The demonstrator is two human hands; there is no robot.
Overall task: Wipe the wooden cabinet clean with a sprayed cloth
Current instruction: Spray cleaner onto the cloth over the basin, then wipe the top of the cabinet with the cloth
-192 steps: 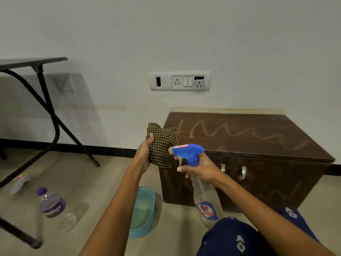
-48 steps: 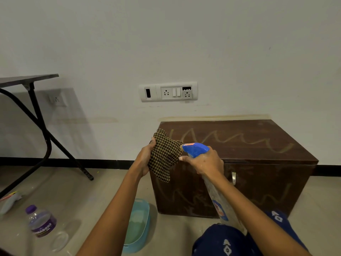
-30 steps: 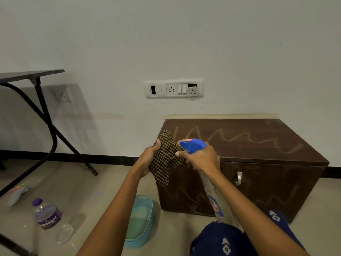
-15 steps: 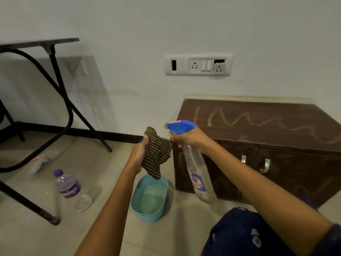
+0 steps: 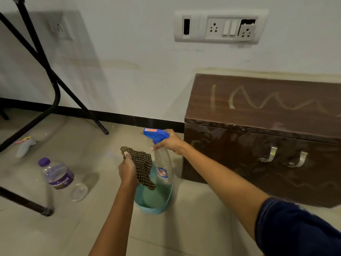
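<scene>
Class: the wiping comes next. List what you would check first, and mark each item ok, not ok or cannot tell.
1. Left hand grips the cloth: ok.
2. Cloth wet enough: cannot tell.
3. Right hand free of the bottle: not ok, it grips the neck.
4. Cloth at the cabinet: not ok, it hangs over the tub.
5. Marks on the cabinet top in view: ok.

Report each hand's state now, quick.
Left hand: grips the checked cloth.
Right hand: grips the spray bottle at its neck.
</scene>
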